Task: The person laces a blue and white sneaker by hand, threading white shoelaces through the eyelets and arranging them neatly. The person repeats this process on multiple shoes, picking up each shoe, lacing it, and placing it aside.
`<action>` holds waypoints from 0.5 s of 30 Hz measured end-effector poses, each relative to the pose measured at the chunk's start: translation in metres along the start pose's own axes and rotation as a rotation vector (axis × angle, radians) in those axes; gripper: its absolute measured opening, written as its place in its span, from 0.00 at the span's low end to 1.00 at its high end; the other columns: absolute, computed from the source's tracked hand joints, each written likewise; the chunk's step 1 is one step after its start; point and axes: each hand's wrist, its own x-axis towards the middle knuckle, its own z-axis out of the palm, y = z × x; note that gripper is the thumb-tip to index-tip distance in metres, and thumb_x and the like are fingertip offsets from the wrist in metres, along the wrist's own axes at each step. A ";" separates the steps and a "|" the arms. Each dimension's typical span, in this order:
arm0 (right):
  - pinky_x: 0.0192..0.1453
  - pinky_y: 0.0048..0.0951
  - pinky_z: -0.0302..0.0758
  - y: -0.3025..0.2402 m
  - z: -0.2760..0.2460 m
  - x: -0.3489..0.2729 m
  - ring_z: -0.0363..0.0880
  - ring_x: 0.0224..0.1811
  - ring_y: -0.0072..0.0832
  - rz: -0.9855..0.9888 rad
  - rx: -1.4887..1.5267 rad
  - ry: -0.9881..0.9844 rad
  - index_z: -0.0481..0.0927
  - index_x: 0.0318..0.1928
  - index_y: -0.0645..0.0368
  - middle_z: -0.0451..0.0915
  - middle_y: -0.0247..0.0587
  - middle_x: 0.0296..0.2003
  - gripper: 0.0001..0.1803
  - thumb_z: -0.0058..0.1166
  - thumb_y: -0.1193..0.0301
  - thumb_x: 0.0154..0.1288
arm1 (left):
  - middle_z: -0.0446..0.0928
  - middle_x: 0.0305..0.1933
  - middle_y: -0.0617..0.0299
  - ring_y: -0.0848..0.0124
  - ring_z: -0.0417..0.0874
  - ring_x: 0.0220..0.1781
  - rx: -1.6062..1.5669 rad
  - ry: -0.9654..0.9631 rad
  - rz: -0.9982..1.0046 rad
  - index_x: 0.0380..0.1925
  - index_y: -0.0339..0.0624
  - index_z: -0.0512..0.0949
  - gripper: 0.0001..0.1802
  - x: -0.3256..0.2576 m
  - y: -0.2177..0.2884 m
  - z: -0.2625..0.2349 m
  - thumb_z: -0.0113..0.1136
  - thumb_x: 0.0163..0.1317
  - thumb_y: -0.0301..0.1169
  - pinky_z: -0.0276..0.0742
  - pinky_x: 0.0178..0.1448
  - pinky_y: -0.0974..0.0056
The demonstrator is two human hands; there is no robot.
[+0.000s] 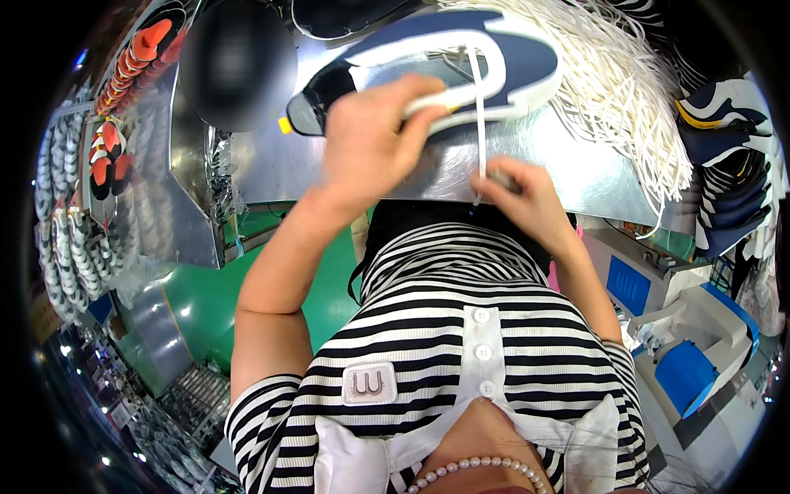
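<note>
A navy and white shoe upper [523, 59] lies over the far side of the metal table, its dark heel end with a yellow tab toward the left. My left hand [370, 136] is closed on the near edge of its opening, thumb and fingers pinching the white rim. From the eyelet area a white shoelace [482, 123] runs taut toward me. My right hand [527, 193] pinches this lace near the table's front edge, just below the upper. The lace's tip hangs past the fingers.
A big heap of white laces [613, 99] spreads over the table's right side. More shoe uppers [724, 189] are stacked beyond it. A blurred dark round object [234, 66] stands at the table's left. Orange-lined shoe parts [140, 66] hang at far left; a white-and-blue machine [691, 354] stands lower right.
</note>
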 end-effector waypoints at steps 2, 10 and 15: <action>0.28 0.28 0.65 0.010 -0.009 -0.036 0.66 0.21 0.28 -0.044 -0.307 -0.150 0.79 0.32 0.64 0.71 0.42 0.21 0.09 0.62 0.71 0.65 | 0.85 0.35 0.61 0.77 0.83 0.34 -0.089 0.057 -0.143 0.44 0.35 0.83 0.12 0.010 0.002 -0.023 0.69 0.61 0.27 0.79 0.40 0.70; 0.49 0.23 0.72 -0.005 -0.027 -0.068 0.78 0.41 0.25 -0.053 -0.058 0.006 0.83 0.38 0.63 0.79 0.36 0.36 0.06 0.64 0.77 0.59 | 0.84 0.32 0.58 0.72 0.83 0.32 -0.001 -0.238 -0.081 0.46 0.42 0.82 0.13 -0.005 -0.006 -0.009 0.67 0.64 0.33 0.78 0.39 0.66; 0.35 0.16 0.70 -0.026 -0.021 0.015 0.74 0.30 0.12 -0.152 0.190 0.342 0.86 0.41 0.61 0.82 0.28 0.28 0.09 0.64 0.70 0.64 | 0.84 0.37 0.53 0.53 0.84 0.35 0.113 -0.466 -0.181 0.46 0.42 0.81 0.15 -0.006 -0.008 0.003 0.63 0.65 0.38 0.78 0.42 0.58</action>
